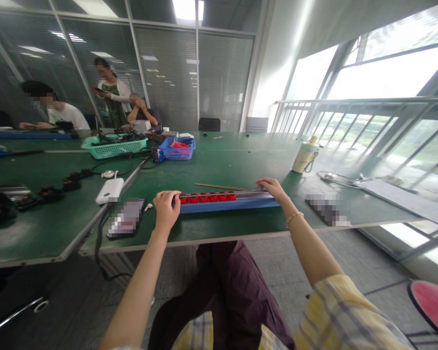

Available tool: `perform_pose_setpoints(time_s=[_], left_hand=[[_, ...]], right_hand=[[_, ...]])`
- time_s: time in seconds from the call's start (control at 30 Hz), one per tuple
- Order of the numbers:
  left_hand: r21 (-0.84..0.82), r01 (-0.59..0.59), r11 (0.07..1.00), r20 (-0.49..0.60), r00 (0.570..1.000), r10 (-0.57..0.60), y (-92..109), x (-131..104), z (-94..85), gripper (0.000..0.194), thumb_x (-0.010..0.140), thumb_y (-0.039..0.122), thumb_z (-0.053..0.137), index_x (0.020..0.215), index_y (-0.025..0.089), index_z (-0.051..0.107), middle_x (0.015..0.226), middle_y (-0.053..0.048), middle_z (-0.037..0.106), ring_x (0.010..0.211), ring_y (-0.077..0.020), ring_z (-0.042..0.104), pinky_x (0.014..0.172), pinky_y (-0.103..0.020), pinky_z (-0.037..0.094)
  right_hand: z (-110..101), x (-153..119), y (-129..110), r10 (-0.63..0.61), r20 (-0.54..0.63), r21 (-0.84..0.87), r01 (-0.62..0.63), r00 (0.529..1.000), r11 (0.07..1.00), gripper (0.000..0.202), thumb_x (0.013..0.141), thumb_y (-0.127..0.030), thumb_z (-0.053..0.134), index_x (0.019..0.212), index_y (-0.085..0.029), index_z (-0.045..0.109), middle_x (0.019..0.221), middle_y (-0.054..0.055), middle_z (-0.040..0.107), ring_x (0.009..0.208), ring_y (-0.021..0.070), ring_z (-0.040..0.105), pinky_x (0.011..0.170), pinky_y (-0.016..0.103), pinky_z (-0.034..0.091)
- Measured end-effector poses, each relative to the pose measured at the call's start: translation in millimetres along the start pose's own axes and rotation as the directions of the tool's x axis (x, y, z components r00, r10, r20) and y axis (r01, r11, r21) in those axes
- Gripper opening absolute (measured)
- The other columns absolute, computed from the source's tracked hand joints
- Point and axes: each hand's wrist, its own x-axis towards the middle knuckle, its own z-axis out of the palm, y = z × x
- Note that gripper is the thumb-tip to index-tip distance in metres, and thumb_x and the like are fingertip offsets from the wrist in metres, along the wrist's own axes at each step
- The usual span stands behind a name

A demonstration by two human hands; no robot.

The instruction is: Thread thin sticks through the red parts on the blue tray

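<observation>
Tray, blue, lies left to right by the near edge of the green tabletop. Red blocks sit in a row in its left part; a thin strip runs along their tops. Left hand at the tray's left end, fingers curled in, gap narrow; cannot tell whether it pinches the strip. Right hand over the right end, fingers bent; cannot tell whether anything is held. Loose stick just beyond the tray, on the far side. Phone and white box left; bottle far right. Green basket and blue basket far left
</observation>
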Motion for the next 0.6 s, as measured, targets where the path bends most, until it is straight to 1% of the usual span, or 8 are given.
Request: perform_pose_setpoints(time_s=[0.03,0.1,0.17,0.23,0.33,0.43,0.5,0.6], left_hand=[[0.001,0.001,1.000,0.000,1.000,-0.001,0.0,0.0,0.1,0.026,0.094,0.031,0.045,0.098,0.023,0.069,0.103,-0.006,0.073,0.106,-0.0271,0.057,0.094,-0.042,0.039],[0.002,0.001,1.000,0.000,1.000,-0.001,-0.1,0.0,0.2,0.025,0.094,0.031,0.046,0.098,0.023,0.069,0.103,-0.006,0.073,0.106,-0.0272,0.056,0.094,-0.043,0.039],[0.001,0.001,1.000,0.001,1.000,-0.001,-0.3,-0.1,0.1,0.025,0.094,0.031,0.046,0.098,0.023,0.069,0.103,-0.006,0.073,0.106,-0.0271,0.056,0.094,-0.043,0.039],[-0.001,-0.001,1.000,0.001,1.000,0.001,-0.7,-0.3,0.0,0.025,0.094,0.031,0.046,0.098,0.023,0.069,0.103,-0.006,0.073,0.106,-0.0270,0.056,0.094,-0.043,0.039],[-0.004,-0.004,1.000,-0.001,1.000,0.004,-1.1,-0.5,0.0,0.025,0.094,0.030,0.046,0.099,0.023,0.069,0.103,-0.006,0.073,0.106,-0.0269,0.057,0.094,-0.043,0.039],[-0.001,-0.002,1.000,0.001,1.000,0.002,-1.0,-0.4,0.2,0.025,0.094,0.030,0.045,0.099,0.023,0.069,0.104,-0.006,0.073,0.106,-0.0271,0.057,0.094,-0.043,0.039],[0.000,-0.004,1.000,0.001,1.000,0.004,-0.7,-0.1,0.3,0.025,0.094,0.030,0.045,0.098,0.024,0.069,0.103,-0.006,0.073,0.106,-0.0271,0.057,0.094,-0.043,0.040],[0.005,-0.003,1.000,-0.004,1.000,0.003,0.1,0.2,0.3,0.024,0.094,0.030,0.046,0.098,0.023,0.069,0.103,-0.006,0.073,0.106,-0.0272,0.057,0.094,-0.043,0.040]], right_hand=[[-1.9,-2.9,-3.9,-0.018,0.010,0.051,0.018,1.000,0.999,0.042,0.084,-0.046,0.053,0.102,-0.015,0.074,0.081,0.007,0.073,0.078,0.0174,0.064,0.080,0.029,0.051],[-5.3,-8.9,-12.5,-0.010,0.059,0.115,0.004,0.998,0.993,0.052,0.085,-0.059,0.053,0.107,-0.016,0.072,0.078,0.006,0.072,0.074,0.0172,0.063,0.077,0.030,0.050],[-7.6,-13.8,-20.7,-0.007,0.145,0.143,-0.014,0.989,0.990,0.056,0.081,-0.065,0.059,0.102,-0.015,0.074,0.075,0.007,0.071,0.075,0.0182,0.062,0.079,0.031,0.050],[-8.8,-16.7,-27.2,-0.005,0.233,0.145,-0.030,0.972,0.989,0.054,0.076,-0.065,0.067,0.095,-0.014,0.076,0.074,0.007,0.072,0.079,0.0198,0.063,0.084,0.033,0.049],[-9.4,-17.5,-32.3,0.016,0.309,0.119,-0.055,0.951,0.991,0.053,0.070,-0.062,0.074,0.093,-0.015,0.077,0.068,0.004,0.070,0.080,0.0207,0.063,0.087,0.034,0.047],[-10.1,-16.0,-31.9,0.033,0.336,0.108,-0.074,0.941,0.991,0.054,0.065,-0.061,0.077,0.092,-0.015,0.078,0.062,0.001,0.065,0.071,0.0182,0.060,0.081,0.034,0.047],[-10.6,-14.7,-29.5,0.043,0.338,0.107,-0.084,0.940,0.991,0.053,0.063,-0.061,0.078,0.088,-0.014,0.079,0.061,0.000,0.064,0.067,0.0166,0.057,0.076,0.033,0.046],[-11.2,-13.0,-24.8,0.057,0.321,0.100,-0.094,0.945,0.991,0.051,0.061,-0.061,0.079,0.082,-0.015,0.079,0.068,0.003,0.069,0.071,0.0181,0.059,0.076,0.033,0.046]])
